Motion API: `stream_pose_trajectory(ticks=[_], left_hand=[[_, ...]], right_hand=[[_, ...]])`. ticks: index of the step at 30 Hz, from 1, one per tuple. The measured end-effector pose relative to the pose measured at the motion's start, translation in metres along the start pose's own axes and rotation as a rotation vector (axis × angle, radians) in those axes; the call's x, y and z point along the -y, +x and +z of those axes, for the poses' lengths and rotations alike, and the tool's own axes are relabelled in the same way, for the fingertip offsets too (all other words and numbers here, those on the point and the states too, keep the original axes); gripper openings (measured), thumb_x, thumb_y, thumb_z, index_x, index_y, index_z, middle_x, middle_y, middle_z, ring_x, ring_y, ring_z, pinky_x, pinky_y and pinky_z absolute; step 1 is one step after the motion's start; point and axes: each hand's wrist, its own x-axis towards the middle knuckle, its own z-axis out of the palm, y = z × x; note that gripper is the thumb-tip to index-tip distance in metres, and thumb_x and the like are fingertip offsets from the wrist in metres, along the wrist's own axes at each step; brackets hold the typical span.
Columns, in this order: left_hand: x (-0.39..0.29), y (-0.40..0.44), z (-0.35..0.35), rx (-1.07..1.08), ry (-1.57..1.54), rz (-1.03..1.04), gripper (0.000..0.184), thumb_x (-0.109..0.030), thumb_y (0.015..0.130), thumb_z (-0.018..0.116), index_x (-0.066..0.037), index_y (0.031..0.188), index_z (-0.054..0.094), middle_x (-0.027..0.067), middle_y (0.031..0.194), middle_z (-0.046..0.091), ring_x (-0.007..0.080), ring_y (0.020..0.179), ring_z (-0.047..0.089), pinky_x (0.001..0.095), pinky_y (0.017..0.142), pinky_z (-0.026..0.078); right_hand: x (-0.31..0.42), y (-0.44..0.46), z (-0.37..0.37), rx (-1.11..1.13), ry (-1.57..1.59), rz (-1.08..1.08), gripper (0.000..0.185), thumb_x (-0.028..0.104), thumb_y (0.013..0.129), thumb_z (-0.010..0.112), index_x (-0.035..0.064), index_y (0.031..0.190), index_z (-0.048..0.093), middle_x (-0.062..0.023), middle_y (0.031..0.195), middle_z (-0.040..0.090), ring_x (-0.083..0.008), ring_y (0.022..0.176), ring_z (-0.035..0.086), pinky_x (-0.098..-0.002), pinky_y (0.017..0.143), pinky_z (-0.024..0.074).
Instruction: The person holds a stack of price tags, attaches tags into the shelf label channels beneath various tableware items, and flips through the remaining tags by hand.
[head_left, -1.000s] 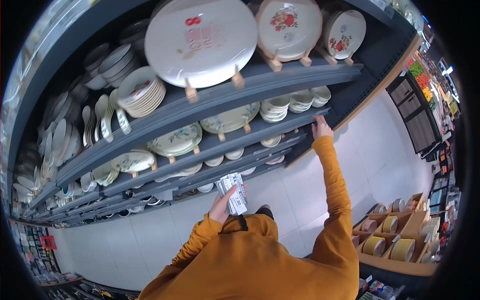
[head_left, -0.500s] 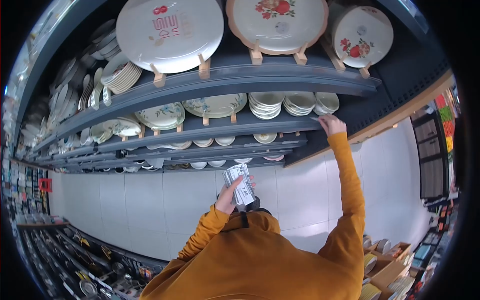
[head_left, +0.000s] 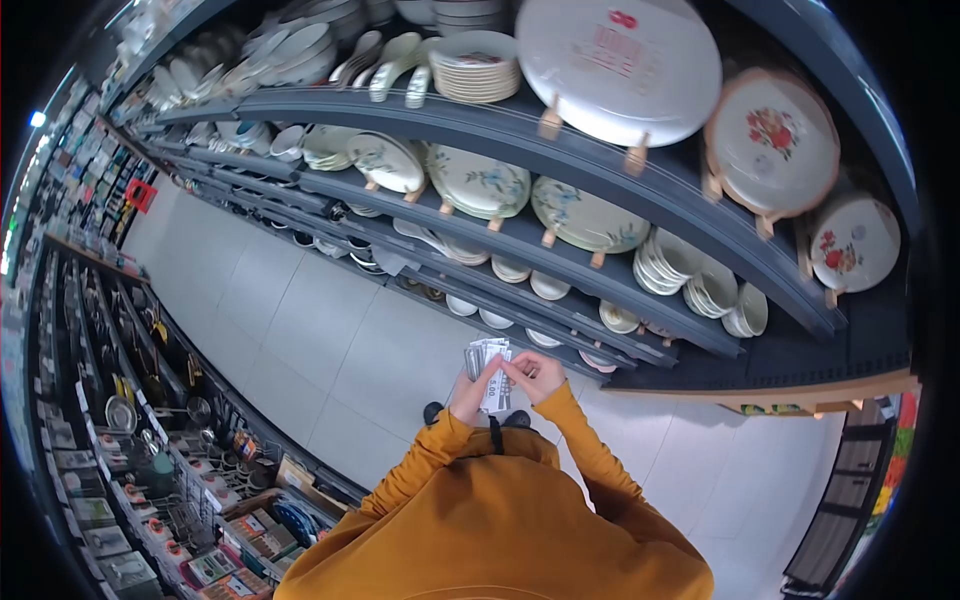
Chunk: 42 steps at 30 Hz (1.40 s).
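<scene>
My left hand (head_left: 467, 397) is wrapped round a stack of paper price tags (head_left: 493, 392), held low in front of my body. The front tag reads 5.00, and several others fan out behind it. Fingers of my right hand (head_left: 538, 376) are pinched at the upper right edge of the stack, on a price tag. Exactly which tag they grip is hidden. Both hands are apart from the shelves, with the tiled floor below them.
Dark shelving ahead bears a large oval plate (head_left: 620, 65), flower-patterned plates (head_left: 478, 182) and stacked bowls (head_left: 665, 262) on wooden stands and shelf boards. Behind on the left runs a rack of kitchen tools (head_left: 180, 500). A red box (head_left: 139, 196) stands at the far left.
My right hand has come away from the shelf edge, down to the tags in my left hand. The view has turned, so the shelves now slant down to the right.
</scene>
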Motion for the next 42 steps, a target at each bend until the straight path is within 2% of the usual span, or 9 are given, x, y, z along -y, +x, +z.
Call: stream_pose_trajectory(ticks=[4,9,17,25,27,34,35,39,42], left_hand=[[-0.025,0.004,-0.054,-0.011,-0.225,0.014,0.032,-0.027,0.094,0.057,-0.001,0.114,0.057,0.0090,0.095,0.066,0.0175,0.076,0.066,0.0289,0.062,0.054],[-0.076,0.011,-0.146,0.022,-0.196,0.009,0.037,-0.028,0.095,0.055,0.000,0.119,0.052,0.0116,0.101,0.065,0.0209,0.083,0.067,0.0313,0.067,0.056],[-0.183,0.013,-0.307,0.224,-0.141,-0.015,0.044,-0.031,0.097,0.049,0.001,0.127,0.045,0.0164,0.109,0.062,0.0246,0.087,0.066,0.0339,0.072,0.056],[-0.253,0.017,-0.382,0.198,-0.244,0.037,0.045,-0.032,0.099,0.043,-0.003,0.133,0.041,0.0125,0.122,0.058,0.0242,0.099,0.063,0.0336,0.081,0.054],[-0.265,0.022,-0.393,0.204,-0.332,0.067,0.045,-0.032,0.099,0.043,-0.003,0.134,0.041,0.0112,0.123,0.058,0.0220,0.102,0.062,0.0317,0.085,0.052],[-0.287,0.055,-0.418,0.108,-0.498,0.013,0.039,-0.034,0.098,0.048,-0.004,0.122,0.053,0.0050,0.108,0.064,0.0139,0.093,0.063,0.0275,0.082,0.050],[-0.295,0.061,-0.420,0.087,-0.495,0.035,0.037,-0.035,0.097,0.050,-0.005,0.117,0.056,0.0044,0.104,0.065,0.0137,0.090,0.064,0.0273,0.079,0.051],[-0.322,0.086,-0.437,0.014,-0.283,0.203,0.040,-0.030,0.099,0.046,-0.001,0.127,0.051,0.0046,0.109,0.063,0.0123,0.092,0.063,0.0254,0.081,0.050],[-0.343,0.107,-0.452,-0.093,-0.113,0.211,0.040,-0.030,0.098,0.048,0.001,0.125,0.052,0.0054,0.111,0.063,0.0120,0.093,0.062,0.0253,0.080,0.050]], right_hand=[[0.009,0.074,0.027,0.243,0.029,0.059,0.021,0.022,0.091,0.061,0.0020,0.090,0.063,0.0004,0.068,0.061,-0.0058,0.061,0.058,-0.0213,0.055,0.0428],[0.049,0.221,0.109,-0.147,-0.573,-0.207,0.030,0.034,0.088,0.060,0.0153,0.111,0.058,-0.0079,0.077,0.067,-0.0304,0.071,0.065,-0.0417,0.062,0.0478],[0.035,0.349,0.179,-0.460,-1.136,-0.133,0.024,0.039,0.087,0.059,0.0194,0.099,0.068,-0.0098,0.075,0.069,-0.0329,0.072,0.066,-0.0462,0.066,0.0503],[0.098,0.317,0.213,-0.504,-0.812,-0.228,0.017,0.026,0.088,0.060,0.0107,0.087,0.068,-0.0018,0.055,0.062,-0.0193,0.053,0.061,-0.0330,0.050,0.0436],[0.091,0.298,0.255,-0.412,-0.272,-0.116,0.010,0.014,0.087,0.062,0.0059,0.087,0.067,-0.0017,0.063,0.064,-0.0112,0.053,0.057,-0.0271,0.049,0.0429],[0.038,0.236,0.465,-0.215,0.094,-0.061,0.017,0.000,0.080,0.063,0.0053,0.096,0.064,-0.0013,0.085,0.060,-0.0130,0.075,0.058,-0.0228,0.068,0.0459],[0.045,0.239,0.475,-0.153,0.102,0.003,0.029,-0.007,0.076,0.055,0.0037,0.104,0.058,-0.0032,0.099,0.059,-0.0146,0.096,0.057,-0.0243,0.074,0.0459],[0.087,0.285,0.485,-0.068,0.766,0.575,0.022,0.014,0.091,0.055,0.0011,0.110,0.052,-0.0061,0.101,0.059,-0.0164,0.098,0.058,-0.0263,0.084,0.0451],[0.075,0.326,0.504,0.056,0.274,0.185,0.039,0.038,0.095,0.052,0.0029,0.112,0.052,-0.0130,0.099,0.063,-0.0216,0.090,0.063,-0.0312,0.077,0.0478]])
